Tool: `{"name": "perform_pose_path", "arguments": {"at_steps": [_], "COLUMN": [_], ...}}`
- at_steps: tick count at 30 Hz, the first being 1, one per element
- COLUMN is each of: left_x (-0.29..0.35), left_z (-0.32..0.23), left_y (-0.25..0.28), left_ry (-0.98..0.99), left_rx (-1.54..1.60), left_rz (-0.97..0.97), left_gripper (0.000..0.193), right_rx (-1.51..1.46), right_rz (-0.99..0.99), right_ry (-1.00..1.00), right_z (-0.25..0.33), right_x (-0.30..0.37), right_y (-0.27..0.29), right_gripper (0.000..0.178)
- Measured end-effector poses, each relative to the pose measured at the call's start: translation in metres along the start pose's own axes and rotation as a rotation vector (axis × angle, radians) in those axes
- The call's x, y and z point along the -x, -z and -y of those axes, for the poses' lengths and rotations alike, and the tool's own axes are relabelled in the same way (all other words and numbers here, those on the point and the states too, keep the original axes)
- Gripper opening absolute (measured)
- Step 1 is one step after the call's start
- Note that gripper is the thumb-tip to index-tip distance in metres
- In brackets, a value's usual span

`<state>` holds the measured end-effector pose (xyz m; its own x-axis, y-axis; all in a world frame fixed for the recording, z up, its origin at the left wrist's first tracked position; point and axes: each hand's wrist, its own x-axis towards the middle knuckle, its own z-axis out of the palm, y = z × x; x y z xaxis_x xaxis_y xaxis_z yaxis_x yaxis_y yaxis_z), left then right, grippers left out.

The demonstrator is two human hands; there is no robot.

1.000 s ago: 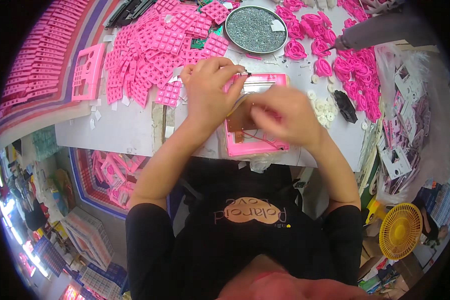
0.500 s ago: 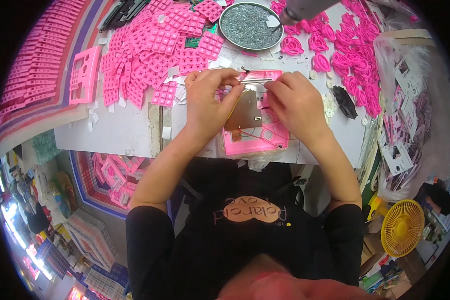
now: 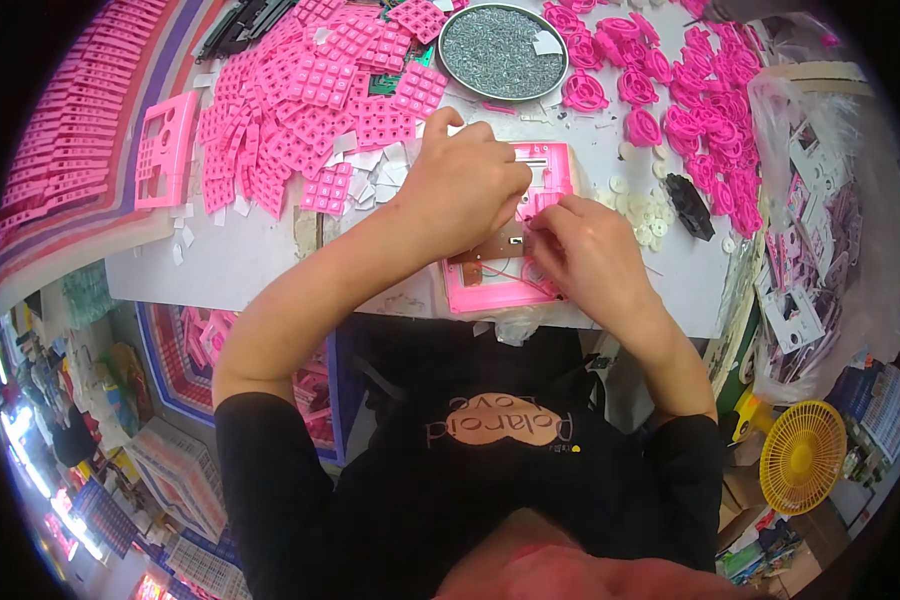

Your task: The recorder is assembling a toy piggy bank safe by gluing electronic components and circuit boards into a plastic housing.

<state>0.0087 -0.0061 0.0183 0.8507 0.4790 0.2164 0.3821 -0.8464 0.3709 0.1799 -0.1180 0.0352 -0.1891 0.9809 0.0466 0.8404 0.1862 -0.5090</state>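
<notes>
A pink plastic housing (image 3: pixel 505 296) lies open on the table in front of me. Inside it are a brown circuit board (image 3: pixel 485 250) and thin wires. My left hand (image 3: pixel 467 185) is closed above the housing's left side, fingers curled, covering its upper left part; whatever they hold is hidden. At the housing's right edge, my right hand (image 3: pixel 592 248) has its fingers pinched together beside the board. Anything between those fingertips is too small to make out.
Pink keypads (image 3: pixel 290 110) are heaped at the left, near white paper bits. A round tray (image 3: pixel 503 60) of small screws stands behind the housing. Pink ring parts (image 3: pixel 710 130), white discs (image 3: pixel 645 215) and a black part (image 3: pixel 688 205) lie right. A yellow fan (image 3: pixel 803 457) stands lower right.
My left hand has turned over and moved right across the housing, its fingers now curled downward. My right hand has come lower. The grey tool at the top has shifted right.
</notes>
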Motion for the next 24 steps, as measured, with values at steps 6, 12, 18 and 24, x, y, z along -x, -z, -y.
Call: {"name": "perform_pose_path", "arguments": {"at_steps": [6, 12, 18, 24], "left_x": [-0.029, -0.045, -0.037, -0.027], "left_z": [-0.015, -0.014, 0.015, 0.008], "left_y": [0.006, 0.004, 0.008, 0.009], "left_ry": [-0.15, 0.035, 0.181, 0.289], "left_rx": [-0.228, -0.096, 0.165, 0.231], "left_rz": [0.304, 0.545, 0.351, 0.279], "left_gripper": [0.011, 0.012, 0.01, 0.011], "right_rx": [0.107, 0.142, 0.12, -0.069], "right_rz": [-0.107, -0.079, -0.051, -0.288], "right_ry": [0.004, 0.027, 0.076, 0.178], "right_z": [0.005, 0.0, -0.009, -0.028], "right_x": [0.003, 0.002, -0.007, -0.021], "right_y": [-0.003, -0.004, -0.001, -0.02], "right_gripper": [0.014, 0.015, 0.011, 0.014]}}
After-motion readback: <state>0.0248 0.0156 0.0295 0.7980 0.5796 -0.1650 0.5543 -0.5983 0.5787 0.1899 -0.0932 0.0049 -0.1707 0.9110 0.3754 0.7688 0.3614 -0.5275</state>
